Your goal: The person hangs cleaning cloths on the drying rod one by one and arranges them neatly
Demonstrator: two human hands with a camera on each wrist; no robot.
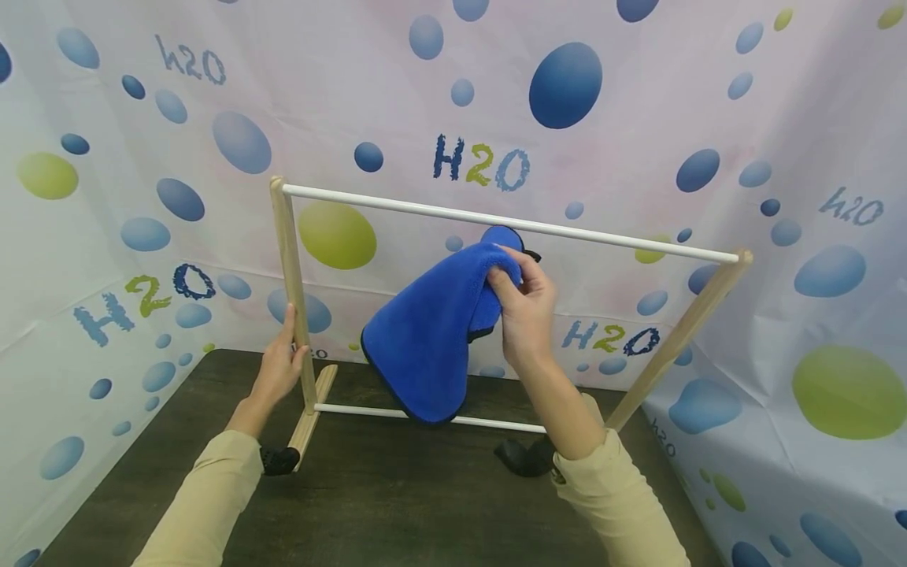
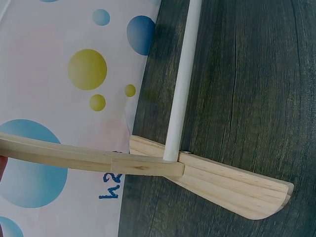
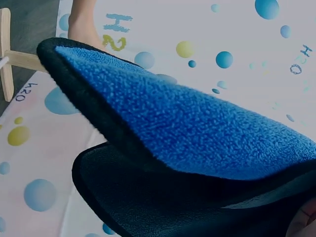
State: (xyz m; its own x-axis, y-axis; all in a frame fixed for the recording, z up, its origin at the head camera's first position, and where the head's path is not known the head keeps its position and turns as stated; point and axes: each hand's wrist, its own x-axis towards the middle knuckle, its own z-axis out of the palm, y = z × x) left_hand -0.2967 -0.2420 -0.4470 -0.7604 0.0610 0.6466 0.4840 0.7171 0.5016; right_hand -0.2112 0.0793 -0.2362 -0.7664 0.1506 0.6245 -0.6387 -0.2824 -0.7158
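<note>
Two hands: your left hand (image 1: pixel 279 368) is touching the wooden post (image 1: pixel 286 244) at left of centre; your right hand (image 1: pixel 526 315) is holding up the blue cloth (image 1: pixel 425 331) mid-frame.
Post technique: you are probably doing best by pressing lightly, so the post is not tipping.
Cloth technique: one pinch is likely letting the free end swing; moving smoothly and parting the two flaps showing in the right wrist view should be helping.
Right grip: thumb and fingers are pinching the cloth near its upper end.
Left grip: your index finger is lying straight along the post; whether the others are wrapping it, you cannot tell.
Cloth place: it is hanging across the white lower bar (image 1: pixel 496 425) in the head view, its top appearing just below the white top bar (image 1: pixel 439 213); contact you cannot tell.
Cloth axis: it is slanting from upper right to lower left, the broad end pointing down-left.
</note>
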